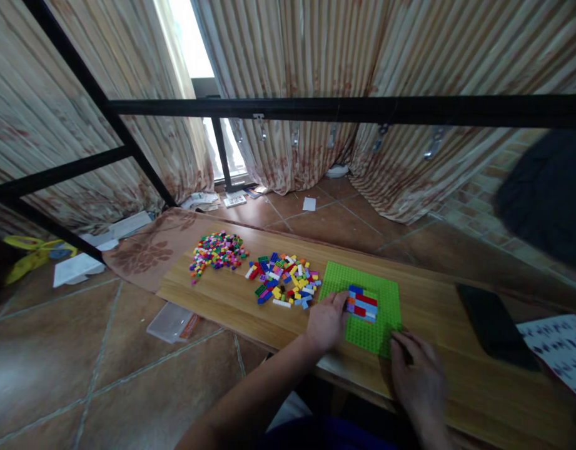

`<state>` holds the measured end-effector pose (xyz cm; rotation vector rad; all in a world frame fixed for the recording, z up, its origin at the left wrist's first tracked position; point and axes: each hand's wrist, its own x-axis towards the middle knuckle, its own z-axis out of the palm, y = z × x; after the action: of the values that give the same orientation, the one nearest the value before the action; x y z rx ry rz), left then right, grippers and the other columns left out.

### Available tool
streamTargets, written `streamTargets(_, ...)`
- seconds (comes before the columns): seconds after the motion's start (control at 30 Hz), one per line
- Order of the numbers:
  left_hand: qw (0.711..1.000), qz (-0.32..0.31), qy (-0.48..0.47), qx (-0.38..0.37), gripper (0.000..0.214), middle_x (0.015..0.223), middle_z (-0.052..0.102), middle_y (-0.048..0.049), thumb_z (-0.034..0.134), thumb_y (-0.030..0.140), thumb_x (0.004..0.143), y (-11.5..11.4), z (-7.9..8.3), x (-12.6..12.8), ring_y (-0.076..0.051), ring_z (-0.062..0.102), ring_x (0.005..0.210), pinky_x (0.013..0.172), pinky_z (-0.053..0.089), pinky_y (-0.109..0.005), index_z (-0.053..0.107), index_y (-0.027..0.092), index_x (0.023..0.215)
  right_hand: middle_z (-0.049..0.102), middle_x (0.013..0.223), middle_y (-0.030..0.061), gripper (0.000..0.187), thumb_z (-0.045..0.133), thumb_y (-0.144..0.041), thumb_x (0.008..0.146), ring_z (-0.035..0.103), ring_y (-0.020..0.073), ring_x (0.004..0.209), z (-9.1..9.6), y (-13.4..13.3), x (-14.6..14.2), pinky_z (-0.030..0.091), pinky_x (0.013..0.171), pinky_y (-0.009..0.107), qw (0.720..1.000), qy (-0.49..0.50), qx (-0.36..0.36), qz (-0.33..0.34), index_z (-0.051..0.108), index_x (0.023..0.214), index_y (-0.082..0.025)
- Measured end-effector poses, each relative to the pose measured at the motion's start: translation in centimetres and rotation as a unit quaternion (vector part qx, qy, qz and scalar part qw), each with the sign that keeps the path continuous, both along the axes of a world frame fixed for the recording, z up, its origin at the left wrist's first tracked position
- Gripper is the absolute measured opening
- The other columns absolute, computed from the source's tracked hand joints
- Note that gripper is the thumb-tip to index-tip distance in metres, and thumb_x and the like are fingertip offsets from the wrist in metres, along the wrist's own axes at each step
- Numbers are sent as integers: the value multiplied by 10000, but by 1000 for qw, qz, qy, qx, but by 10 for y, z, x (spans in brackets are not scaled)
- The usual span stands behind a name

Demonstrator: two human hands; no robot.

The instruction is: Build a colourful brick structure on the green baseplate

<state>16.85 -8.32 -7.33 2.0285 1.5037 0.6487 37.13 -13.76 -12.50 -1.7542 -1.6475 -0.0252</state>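
Observation:
A green studded baseplate (329,275) lies on the wooden table, with a flat block of toy bricks (365,302) in red, blue, light blue and orange built on it. My left hand (326,320) reaches over the plate's left part, fingers pinched together at the left edge of the built bricks; whatever is between the fingertips is hidden. At the plate's near right corner, my right hand (419,372) has its fingers curled against the edge. Left of the plate spreads a pile of larger loose bricks (288,279) in mixed colours.
Farther left on the table (438,300) is a heap of tiny coloured pieces (217,251). A dark flat object (494,325) and a printed sheet (557,350) lie at the right. A clear plastic box (169,321) sits on the floor. Black metal bars (316,109) cross behind.

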Motion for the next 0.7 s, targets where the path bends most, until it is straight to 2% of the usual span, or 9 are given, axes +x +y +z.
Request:
streamTargets(0.17, 995, -3, -90, 42, 446, 1291, 554, -79, 474, 182, 872, -15, 3, -15, -201, 550, 1156, 1026, 459, -345, 457, 232, 1315, 651, 1028, 152, 501, 396, -538, 895, 607, 283, 948, 1, -1, 0, 488, 838, 435, 1000, -7, 0, -2, 709, 959, -153)
streamTargets(0.27, 991, 41, -112, 64, 412, 1287, 552, -81, 464, 181, 878, -24, 7, -36, -196, 551, 1158, 1004, 472, -336, 492, 229, 1287, 651, 1022, 148, 465, 421, -516, 888, 607, 283, 939, 2, -1, 0, 483, 841, 435, 1000, -10, 7, -2, 710, 955, -158)
streamTargets(0.37, 984, 102, -109, 95, 379, 1235, 579, -91, 463, 169, 879, -24, 10, -68, -192, 561, 1134, 988, 472, -331, 522, 208, 1251, 652, 1013, 147, 443, 439, -496, 881, 608, 282, 936, 3, -1, 0, 483, 845, 434, 1000, -12, 11, -1, 708, 958, -153)
streamTargets(0.57, 961, 234, -6, 144, 311, 1182, 605, -84, 533, 200, 857, -3, 11, -134, -226, 545, 1130, 1014, 438, -378, 587, 216, 1164, 652, 1011, 142, 452, 422, -501, 884, 611, 284, 939, 4, -1, -1, 487, 846, 435, 1000, -16, 1, -3, 708, 945, -156)
streamTargets(0.63, 958, 246, 50, 140, 311, 1205, 593, -89, 573, 230, 840, 3, 9, -147, -255, 531, 1138, 1012, 434, -409, 606, 215, 1149, 650, 1013, 144, 461, 414, -504, 887, 612, 285, 939, 5, -1, -1, 487, 845, 434, 1000, -22, -3, -6, 708, 943, -154)
streamTargets(0.7, 960, 231, 85, 133, 284, 1209, 587, -95, 588, 246, 834, 8, 6, -156, -265, 538, 1118, 995, 441, -418, 632, 206, 1111, 651, 1005, 144, 467, 409, -503, 889, 612, 284, 938, 5, -1, -1, 488, 845, 428, 1000, -26, -2, -3, 709, 942, -148)
